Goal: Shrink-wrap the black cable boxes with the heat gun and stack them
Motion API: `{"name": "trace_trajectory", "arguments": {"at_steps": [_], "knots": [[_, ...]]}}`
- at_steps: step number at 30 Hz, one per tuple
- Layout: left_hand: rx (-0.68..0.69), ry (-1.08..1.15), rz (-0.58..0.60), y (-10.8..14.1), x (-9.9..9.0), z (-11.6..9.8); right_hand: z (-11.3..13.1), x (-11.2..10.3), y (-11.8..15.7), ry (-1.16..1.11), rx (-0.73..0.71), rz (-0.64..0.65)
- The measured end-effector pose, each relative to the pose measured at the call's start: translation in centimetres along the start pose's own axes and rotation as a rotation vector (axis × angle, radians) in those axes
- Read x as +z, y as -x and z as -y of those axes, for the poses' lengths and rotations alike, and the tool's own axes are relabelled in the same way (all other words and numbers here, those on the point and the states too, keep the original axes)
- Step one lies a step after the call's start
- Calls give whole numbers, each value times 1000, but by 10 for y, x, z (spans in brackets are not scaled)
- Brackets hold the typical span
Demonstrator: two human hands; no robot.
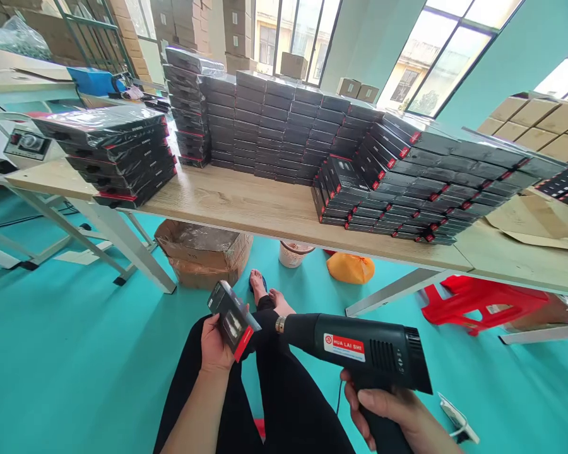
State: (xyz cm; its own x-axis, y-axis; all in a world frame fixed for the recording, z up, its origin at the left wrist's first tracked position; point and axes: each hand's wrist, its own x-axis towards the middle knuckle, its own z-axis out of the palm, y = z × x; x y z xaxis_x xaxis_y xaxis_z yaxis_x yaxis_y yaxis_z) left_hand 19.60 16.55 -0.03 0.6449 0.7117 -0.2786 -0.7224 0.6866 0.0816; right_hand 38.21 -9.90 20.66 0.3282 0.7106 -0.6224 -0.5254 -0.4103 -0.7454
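Note:
My left hand (216, 343) holds a small black box (233, 318) with a red end, tilted above my lap. My right hand (383, 407) is wrapped round the handle of a black heat gun (360, 350), which bears a red and white label. The gun's metal nozzle points left toward the box, with a gap between them. In front of me, stacks of wrapped black boxes (269, 126) line the back of the wooden table (236, 195). Another stack (123, 151) stands at the table's left end, and more boxes (407, 183) are piled on the right.
Under the table are an open carton (203, 252), a white bin (292, 254), an orange bag (351, 268) and a red stool (487, 302). A control box (27, 144) stands at the left. Cartons (544, 123) are piled at the right.

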Motion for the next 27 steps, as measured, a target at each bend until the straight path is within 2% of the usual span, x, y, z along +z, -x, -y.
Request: {"name": "trace_trajectory", "arguments": {"at_steps": [3, 7, 11, 18, 23, 27], "knots": [[-48, -33, -107, 3, 3, 0, -1, -6, 2, -21, 41, 0], [-40, -56, -160, 6, 8, 0, -3, -11, 3, 9, 65, 64], [-17, -68, -173, 5, 7, 2, -8, -8, -1, 28, 45, 110], [56, -70, -170, -8, -6, 1, -10, 6, -13, -139, -25, -15], [-7, -90, -131, -5, -4, -1, -5, -4, -8, -120, -11, 41], [-61, -123, -141, 3, 9, 5, 4, -16, -1, 38, 33, 81]]}}
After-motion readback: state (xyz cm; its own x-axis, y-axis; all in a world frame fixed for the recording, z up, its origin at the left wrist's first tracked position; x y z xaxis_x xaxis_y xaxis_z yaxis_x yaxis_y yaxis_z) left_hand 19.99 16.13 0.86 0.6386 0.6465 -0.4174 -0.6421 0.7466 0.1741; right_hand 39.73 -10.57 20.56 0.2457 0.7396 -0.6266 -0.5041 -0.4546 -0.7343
